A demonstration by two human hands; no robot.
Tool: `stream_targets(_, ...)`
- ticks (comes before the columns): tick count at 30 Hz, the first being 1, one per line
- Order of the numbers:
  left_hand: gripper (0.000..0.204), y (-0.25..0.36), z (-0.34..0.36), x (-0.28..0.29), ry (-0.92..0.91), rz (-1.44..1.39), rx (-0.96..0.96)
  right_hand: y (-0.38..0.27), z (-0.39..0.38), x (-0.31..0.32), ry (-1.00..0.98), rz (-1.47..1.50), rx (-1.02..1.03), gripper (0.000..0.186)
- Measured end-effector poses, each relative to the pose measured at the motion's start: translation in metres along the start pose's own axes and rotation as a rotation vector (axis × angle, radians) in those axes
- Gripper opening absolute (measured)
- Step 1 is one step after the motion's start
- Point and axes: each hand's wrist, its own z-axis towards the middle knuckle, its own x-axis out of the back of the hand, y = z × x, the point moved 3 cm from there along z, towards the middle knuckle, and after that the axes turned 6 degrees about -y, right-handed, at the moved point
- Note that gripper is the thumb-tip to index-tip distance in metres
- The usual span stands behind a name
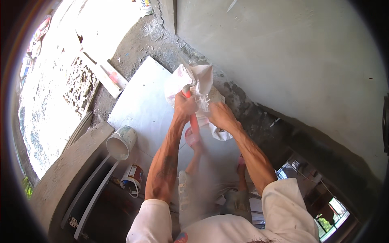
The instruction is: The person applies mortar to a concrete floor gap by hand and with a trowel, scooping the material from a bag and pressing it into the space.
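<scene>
1. The fingers of the left hand (185, 106) were wrapped tightly on the red handle (194, 122), a little toward twelve o'clock from the middle of the view.
2. The fingers of the right hand (220, 114) were clenched on the sack (202, 75); their tips were hidden, so I could not tell how much cloth they had.
3. The sack was at twelve o'clock, creased, with what looked like loose threads between the hands. A hard pull could, I judged, tear it there and spill any content.
4. The foot (193, 139) was at six o'clock from the left hand, near the handle. If that grasp slipped, the handle could strike it.
5. The bucket (129, 137) was between eight and nine o'clock, by the slab (142, 93)'s edge. A careless left elbow could knock it over.
</scene>
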Motion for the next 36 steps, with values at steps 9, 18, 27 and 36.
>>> stream_targets(9,0.005,0.004,0.096,-0.022,-0.068,0.153,-0.077,0.066,0.085,-0.004,0.181,-0.081,-0.073,0.016)
stream_targets(18,0.008,-0.046,0.163,-0.022,-0.108,0.186,-0.108,0.127,0.145,-0.025,0.064,-0.009,-0.117,0.026)
stream_targets(27,0.033,-0.042,0.088,0.088,0.329,0.75,-0.056,0.196,0.057,0.049,0.646,0.133,-0.138,0.037)
stream_targets(36,0.042,-0.122,-0.159,0.073,-0.102,1.062,0.249,0.22,-0.312,-0.214,-0.362,-0.114,-0.046,0.049)
